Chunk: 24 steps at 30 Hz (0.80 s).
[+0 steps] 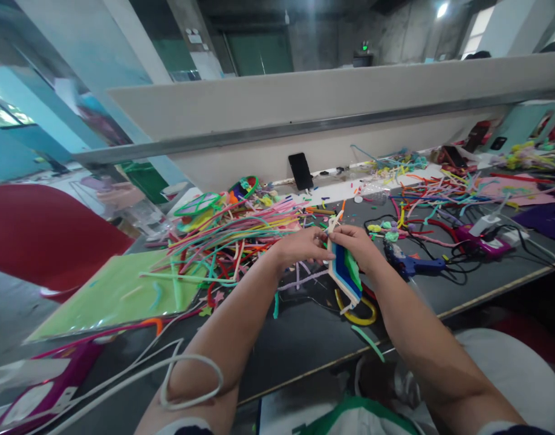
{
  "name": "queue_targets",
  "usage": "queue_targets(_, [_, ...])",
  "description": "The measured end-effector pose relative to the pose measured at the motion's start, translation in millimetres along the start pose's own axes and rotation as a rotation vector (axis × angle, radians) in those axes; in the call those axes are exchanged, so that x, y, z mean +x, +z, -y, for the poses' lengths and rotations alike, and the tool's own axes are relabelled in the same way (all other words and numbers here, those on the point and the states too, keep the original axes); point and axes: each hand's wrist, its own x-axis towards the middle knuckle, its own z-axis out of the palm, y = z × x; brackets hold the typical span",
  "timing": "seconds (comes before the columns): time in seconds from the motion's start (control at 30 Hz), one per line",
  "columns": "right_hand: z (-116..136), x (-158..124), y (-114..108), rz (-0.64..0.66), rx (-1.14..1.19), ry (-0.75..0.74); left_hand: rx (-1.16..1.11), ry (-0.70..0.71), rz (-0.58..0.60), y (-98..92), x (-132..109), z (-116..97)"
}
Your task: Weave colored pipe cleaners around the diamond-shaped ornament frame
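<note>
Above the table's front part, both hands meet at a flat pipe-cleaner piece with white, blue and green bands. My right hand grips its upper end from the right, thumb and fingers closed. From the left, my left hand pinches the same upper end, where white pipe-cleaner tips stick up. Its exact fingertip contact is partly hidden. Just below the piece lies a yellow curved pipe cleaner, and a short green strip is near the table edge.
Loose pipe cleaners cover the table's left middle, beside a green sheet. On the right are a blue glue gun and a purple power strip with cords. A phone leans on the divider. White cables cross the left forearm area.
</note>
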Motion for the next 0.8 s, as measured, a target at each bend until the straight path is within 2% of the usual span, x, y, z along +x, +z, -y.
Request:
queue_targets(0.17, [1.3, -0.5, 0.5, 0.026, -0.026, 0.008, -0.039, 0.003, 0.002, 2.8, 2.8, -0.5])
queue_targets(0.33, [-0.2, -0.6, 1.0, 0.079, 0.051, 0.031, -0.127, 0.032, -0.014, 4.4, 7.8, 6.2])
queue_targets(0.53, [-3.7, 1.9, -0.1, 0.022, 0.055, 0.066, -0.051, -0.001, -0.057, 8.6, 9.2, 7.4])
queue_targets(0.63, [-1.1, 0.9, -0.4, 0.010, 0.057, 0.079, -0.026, -0.007, 0.007, 4.1, 5.7, 4.2])
queue_targets(0.7, [1.8, -1.0, 0.6, 0.013, 0.071, 0.096, -0.011, 0.018, 0.011, -5.3, -2.3, -1.6])
queue_targets(0.8, [5.3, -4.5, 3.4, 0.030, 0.089, 0.112, 0.067, 0.172, -0.196, -27.9, -26.1, -16.2])
